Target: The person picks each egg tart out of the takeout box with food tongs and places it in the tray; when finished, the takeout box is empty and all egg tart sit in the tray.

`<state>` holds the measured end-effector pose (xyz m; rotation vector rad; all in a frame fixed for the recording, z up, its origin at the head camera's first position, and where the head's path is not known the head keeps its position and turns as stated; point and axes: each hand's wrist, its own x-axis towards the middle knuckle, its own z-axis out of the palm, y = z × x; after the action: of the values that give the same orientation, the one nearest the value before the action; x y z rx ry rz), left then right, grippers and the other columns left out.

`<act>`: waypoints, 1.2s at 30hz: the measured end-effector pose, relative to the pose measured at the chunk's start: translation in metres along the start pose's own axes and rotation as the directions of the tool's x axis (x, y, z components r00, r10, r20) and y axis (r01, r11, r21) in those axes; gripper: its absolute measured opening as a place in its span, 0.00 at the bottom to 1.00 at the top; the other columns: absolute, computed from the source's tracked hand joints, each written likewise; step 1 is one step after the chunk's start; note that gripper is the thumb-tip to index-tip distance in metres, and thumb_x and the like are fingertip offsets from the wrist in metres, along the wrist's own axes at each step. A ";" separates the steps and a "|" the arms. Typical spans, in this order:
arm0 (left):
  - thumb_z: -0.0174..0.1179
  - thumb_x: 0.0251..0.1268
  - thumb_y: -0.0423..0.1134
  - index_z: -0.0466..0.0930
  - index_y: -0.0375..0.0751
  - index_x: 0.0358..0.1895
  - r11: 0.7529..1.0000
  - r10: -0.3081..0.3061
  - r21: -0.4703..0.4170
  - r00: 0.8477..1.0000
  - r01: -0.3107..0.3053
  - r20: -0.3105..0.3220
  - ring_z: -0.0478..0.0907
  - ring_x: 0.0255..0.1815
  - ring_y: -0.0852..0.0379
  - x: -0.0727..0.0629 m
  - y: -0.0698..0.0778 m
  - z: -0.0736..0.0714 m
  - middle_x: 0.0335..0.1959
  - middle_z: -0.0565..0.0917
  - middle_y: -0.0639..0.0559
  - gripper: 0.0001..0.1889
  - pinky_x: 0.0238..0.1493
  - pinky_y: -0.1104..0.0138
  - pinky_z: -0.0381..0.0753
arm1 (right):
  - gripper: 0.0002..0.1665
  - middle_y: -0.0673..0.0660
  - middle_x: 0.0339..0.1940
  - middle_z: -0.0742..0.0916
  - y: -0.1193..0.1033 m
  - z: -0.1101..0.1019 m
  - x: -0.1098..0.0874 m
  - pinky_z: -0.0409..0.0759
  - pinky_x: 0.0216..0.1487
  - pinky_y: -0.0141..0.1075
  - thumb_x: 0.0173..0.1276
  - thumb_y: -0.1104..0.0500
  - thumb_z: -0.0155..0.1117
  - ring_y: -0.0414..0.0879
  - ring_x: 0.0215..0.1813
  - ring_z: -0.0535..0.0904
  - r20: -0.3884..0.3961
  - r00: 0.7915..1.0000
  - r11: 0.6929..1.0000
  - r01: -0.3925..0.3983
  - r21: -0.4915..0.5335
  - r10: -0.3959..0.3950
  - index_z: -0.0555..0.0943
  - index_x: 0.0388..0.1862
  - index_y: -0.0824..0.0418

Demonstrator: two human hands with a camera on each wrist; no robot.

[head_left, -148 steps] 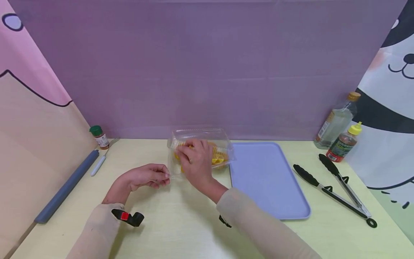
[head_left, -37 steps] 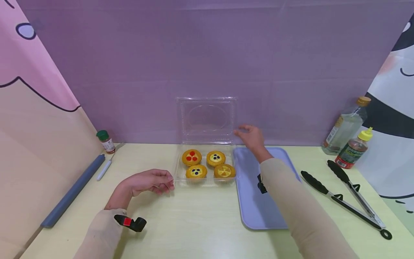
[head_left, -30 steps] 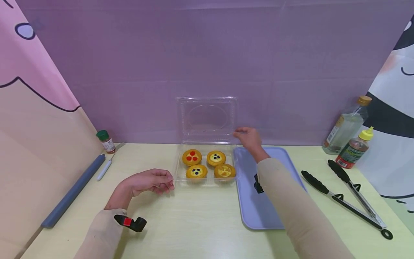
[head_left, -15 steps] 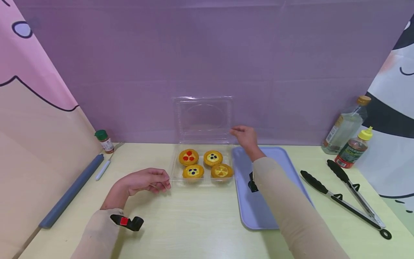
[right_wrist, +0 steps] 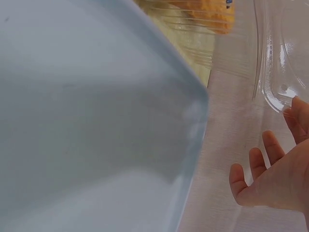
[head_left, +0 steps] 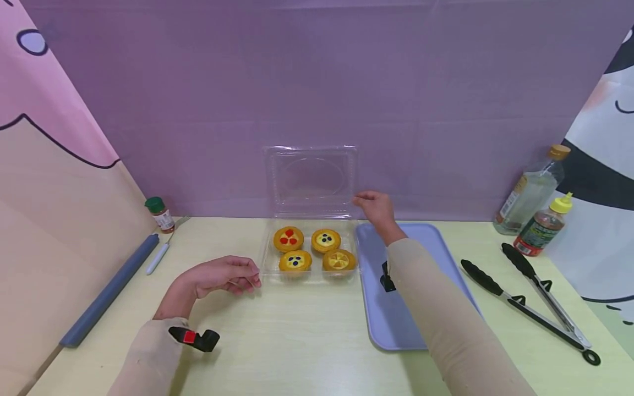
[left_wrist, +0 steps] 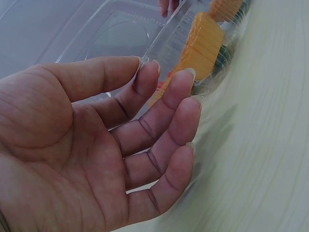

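A clear plastic clamshell container (head_left: pixel 317 279) sits on the table with several small tarts (head_left: pixel 295 261) inside. Red pieces top one tart (head_left: pixel 289 239); others carry dark blue dots or yellow wedges. Its lid (head_left: pixel 312 179) stands raised at the back, against the purple backdrop. My left hand (head_left: pixel 225 276) pinches the container's left front edge between thumb and index finger, the other fingers loosely bent, as the left wrist view shows. At the lid's right edge, thumb and index finger of my right hand (head_left: pixel 377 212) pinch the rim, while the remaining fingers spread in the right wrist view.
A light blue tray (head_left: pixel 396 324) lies right of the container, under my right forearm. Further right are black-tipped tongs (head_left: pixel 530 305), a yellow-capped bottle (head_left: pixel 540 226) and a tall clear bottle (head_left: pixel 527 190). At left are a green-capped jar (head_left: pixel 160 214), a white-handled fork (head_left: pixel 160 253) and a blue roll (head_left: pixel 109 291).
Since the earliest frame the lid has swung up and back, uncovering the tarts, and my right hand has moved from over the container to the lid's right edge. Lately both hands stay nearly still.
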<state>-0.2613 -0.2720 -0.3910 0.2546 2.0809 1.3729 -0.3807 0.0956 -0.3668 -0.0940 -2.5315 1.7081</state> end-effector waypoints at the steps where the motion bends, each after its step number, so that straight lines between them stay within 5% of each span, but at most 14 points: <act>1: 0.55 0.75 0.46 0.79 0.36 0.47 1.000 -0.001 -0.002 1.000 0.001 0.000 0.82 0.42 0.54 0.000 0.000 0.000 0.41 0.86 0.49 0.14 0.45 0.62 0.81 | 0.19 0.61 0.60 0.85 0.000 0.000 0.000 0.75 0.63 0.51 0.70 0.53 0.66 0.57 0.62 0.78 -0.001 1.000 1.000 0.002 -0.002 -0.002 0.85 0.53 0.63; 9: 0.55 0.75 0.47 0.78 0.36 0.48 1.000 -0.014 0.000 1.000 0.014 -0.007 0.82 0.43 0.53 -0.003 -0.001 0.000 0.42 0.86 0.49 0.16 0.47 0.62 0.81 | 0.23 0.61 0.62 0.83 -0.001 -0.008 -0.005 0.74 0.66 0.50 0.70 0.51 0.66 0.57 0.65 0.77 0.057 0.998 0.999 0.018 -0.031 -0.017 0.82 0.58 0.63; 17: 0.55 0.75 0.49 0.78 0.36 0.49 1.000 -0.011 0.021 1.000 0.012 -0.010 0.82 0.44 0.52 0.001 0.000 -0.003 0.43 0.86 0.49 0.17 0.48 0.61 0.80 | 0.33 0.60 0.73 0.75 -0.008 -0.062 -0.027 0.71 0.70 0.55 0.73 0.44 0.61 0.59 0.74 0.68 0.153 0.987 0.976 0.083 -0.202 -0.052 0.72 0.72 0.57; 23: 0.54 0.76 0.47 0.77 0.34 0.51 0.999 -0.007 0.036 1.000 0.008 -0.010 0.82 0.46 0.52 0.000 0.001 -0.006 0.44 0.85 0.48 0.17 0.49 0.61 0.81 | 0.36 0.60 0.73 0.75 -0.001 -0.106 -0.077 0.74 0.65 0.58 0.73 0.41 0.61 0.60 0.72 0.69 0.229 0.958 0.907 0.245 -0.343 -0.172 0.71 0.73 0.56; 30: 0.55 0.76 0.49 0.77 0.35 0.51 1.000 0.001 0.022 1.000 -0.001 0.002 0.81 0.45 0.52 0.003 0.001 -0.005 0.44 0.85 0.49 0.18 0.49 0.61 0.81 | 0.31 0.58 0.64 0.83 0.032 -0.155 -0.142 0.73 0.62 0.56 0.71 0.42 0.64 0.57 0.64 0.78 0.190 0.952 0.867 0.297 -0.401 -0.238 0.78 0.67 0.55; 36: 0.55 0.76 0.48 0.78 0.35 0.50 0.999 0.012 0.032 1.000 -0.012 0.006 0.81 0.46 0.52 0.003 -0.001 -0.004 0.46 0.85 0.47 0.17 0.49 0.61 0.81 | 0.32 0.64 0.64 0.82 0.064 -0.197 -0.172 0.72 0.59 0.59 0.70 0.44 0.66 0.63 0.66 0.75 0.144 0.940 0.756 0.336 -0.561 -0.310 0.77 0.66 0.59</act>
<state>-0.2660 -0.2741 -0.3925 0.2850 2.1012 1.3446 -0.1883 0.2841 -0.3594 0.3312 -2.7957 0.7796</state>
